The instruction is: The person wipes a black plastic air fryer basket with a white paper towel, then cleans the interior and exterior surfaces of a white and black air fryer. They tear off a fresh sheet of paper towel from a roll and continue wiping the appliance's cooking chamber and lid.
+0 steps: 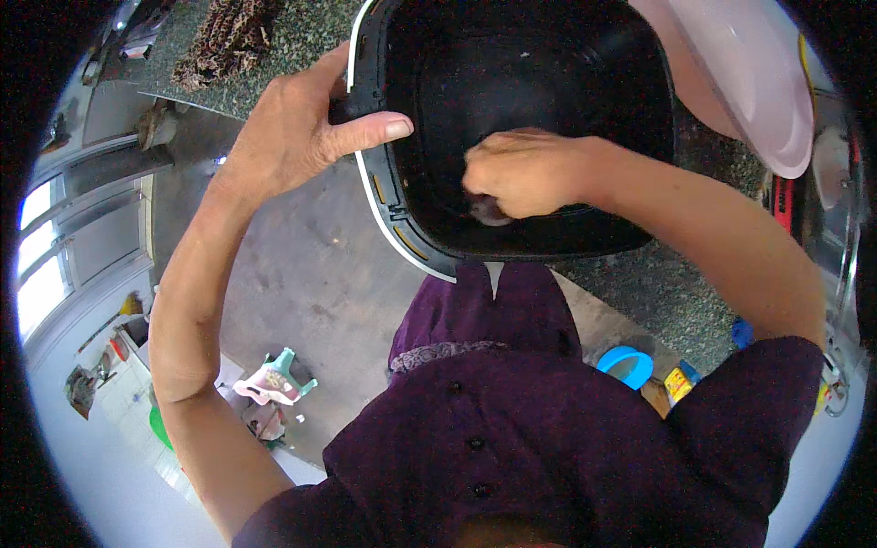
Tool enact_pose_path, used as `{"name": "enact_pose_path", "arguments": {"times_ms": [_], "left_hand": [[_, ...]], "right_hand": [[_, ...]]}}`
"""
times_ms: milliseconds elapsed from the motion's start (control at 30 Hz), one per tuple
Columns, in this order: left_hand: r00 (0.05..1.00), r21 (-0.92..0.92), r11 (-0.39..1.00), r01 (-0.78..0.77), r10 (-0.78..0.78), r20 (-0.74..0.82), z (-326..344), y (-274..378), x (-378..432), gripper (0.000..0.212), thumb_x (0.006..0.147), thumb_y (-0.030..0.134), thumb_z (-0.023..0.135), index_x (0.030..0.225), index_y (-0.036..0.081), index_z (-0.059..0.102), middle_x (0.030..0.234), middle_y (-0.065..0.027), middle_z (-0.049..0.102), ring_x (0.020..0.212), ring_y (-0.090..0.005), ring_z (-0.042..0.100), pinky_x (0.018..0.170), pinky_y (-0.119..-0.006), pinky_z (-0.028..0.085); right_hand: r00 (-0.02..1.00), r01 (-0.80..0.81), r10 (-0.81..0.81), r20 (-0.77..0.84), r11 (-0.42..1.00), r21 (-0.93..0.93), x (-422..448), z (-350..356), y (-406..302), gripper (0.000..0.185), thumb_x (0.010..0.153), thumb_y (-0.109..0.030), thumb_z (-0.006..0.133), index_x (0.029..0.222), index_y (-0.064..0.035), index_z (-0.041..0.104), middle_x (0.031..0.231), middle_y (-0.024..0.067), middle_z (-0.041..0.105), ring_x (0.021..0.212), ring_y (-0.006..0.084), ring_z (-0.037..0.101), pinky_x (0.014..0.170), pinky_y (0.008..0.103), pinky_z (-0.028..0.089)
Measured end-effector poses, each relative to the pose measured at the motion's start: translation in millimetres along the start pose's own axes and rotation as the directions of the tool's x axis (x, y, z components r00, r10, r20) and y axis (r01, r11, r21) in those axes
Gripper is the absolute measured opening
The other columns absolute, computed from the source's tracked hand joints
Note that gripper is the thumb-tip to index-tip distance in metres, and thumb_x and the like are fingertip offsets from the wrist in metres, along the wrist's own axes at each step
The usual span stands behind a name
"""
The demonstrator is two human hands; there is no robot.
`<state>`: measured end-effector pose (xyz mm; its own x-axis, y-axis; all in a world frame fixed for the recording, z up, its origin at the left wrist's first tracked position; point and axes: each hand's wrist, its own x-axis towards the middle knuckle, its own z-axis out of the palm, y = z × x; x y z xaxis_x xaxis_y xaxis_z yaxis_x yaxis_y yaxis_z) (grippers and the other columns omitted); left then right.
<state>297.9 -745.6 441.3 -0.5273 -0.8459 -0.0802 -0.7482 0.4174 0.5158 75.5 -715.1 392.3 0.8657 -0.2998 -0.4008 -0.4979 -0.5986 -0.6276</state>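
Note:
A black air fryer basket (582,233) with a white-edged front is tilted up before me, its hollow inside facing me. My left hand (294,130) grips the front of the basket at the upper left, the thumb lying over the rim. Inside, my right hand (527,171) is curled around a small greyish-purple wad (492,209), perhaps a cloth or sponge, against the lower part of the basket. Most of the wad is hidden under the fingers.
A speckled green stone counter (301,41) bears a leopard-print cloth (226,41). Pale pink plastic basins (747,75) stand at the upper right. Lower down are a blue basin (625,367) and a yellow box (678,385). A small plastic stool (277,380) stands on the floor at the left.

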Motion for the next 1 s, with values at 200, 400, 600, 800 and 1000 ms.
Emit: {"name": "enact_pose_path", "arguments": {"times_ms": [200,400,600,800,1000], "left_hand": [[0.996,-0.029,0.999,0.029,-0.027,0.085,-2,4,1,0.066,0.072,0.057,0.061,0.101,-0.001,0.055,0.069,-0.0161,0.059,0.067,-0.0248,0.061,0.064,-0.033,0.046],[0.998,-0.057,0.996,0.069,-0.068,0.005,8,5,2,0.066,0.074,0.060,0.057,0.100,0.000,0.055,0.067,-0.0131,0.059,0.064,-0.0210,0.060,0.063,-0.031,0.046],[0.994,-0.028,0.993,0.111,-0.111,0.001,8,7,-3,0.063,0.075,0.061,0.054,0.096,0.001,0.056,0.062,-0.0121,0.056,0.060,-0.0205,0.059,0.059,-0.031,0.046],[0.961,0.024,0.971,0.239,-0.240,0.136,0,25,5,0.050,0.086,0.041,0.051,0.115,0.001,0.049,0.092,-0.0100,0.060,0.086,-0.0139,0.052,0.079,-0.029,0.041],[0.979,-0.054,0.979,0.194,-0.190,0.079,7,35,2,0.048,0.085,0.038,0.053,0.114,0.001,0.049,0.092,-0.0106,0.061,0.084,-0.0145,0.054,0.079,-0.028,0.042]], "right_hand": [[0.955,-0.152,0.198,-0.221,0.966,0.209,19,-14,-4,0.015,0.067,-0.008,0.056,0.077,0.0022,0.061,0.077,0.0244,0.060,0.077,0.0374,0.061,0.067,0.0419,0.049],[0.998,-0.029,0.026,0.054,0.998,0.055,-4,-5,-1,0.019,0.066,-0.003,0.053,0.082,-0.0007,0.061,0.080,0.0221,0.060,0.084,0.0355,0.058,0.073,0.0418,0.047],[0.993,-0.010,0.049,-0.103,0.937,0.348,-2,-5,12,0.018,0.064,-0.012,0.061,0.078,-0.0006,0.061,0.073,0.0166,0.061,0.069,0.0269,0.060,0.061,0.0347,0.046],[0.987,0.037,0.060,-0.150,0.818,0.574,0,-5,-15,0.017,0.067,-0.011,0.059,0.078,0.0027,0.060,0.065,0.0137,0.058,0.059,0.0199,0.055,0.057,0.0308,0.044],[0.975,0.223,-0.220,-0.041,0.935,0.277,-27,-36,-7,0.018,0.063,-0.011,0.059,0.078,-0.0019,0.063,0.066,0.0111,0.060,0.061,0.0197,0.058,0.057,0.0304,0.043]]}}
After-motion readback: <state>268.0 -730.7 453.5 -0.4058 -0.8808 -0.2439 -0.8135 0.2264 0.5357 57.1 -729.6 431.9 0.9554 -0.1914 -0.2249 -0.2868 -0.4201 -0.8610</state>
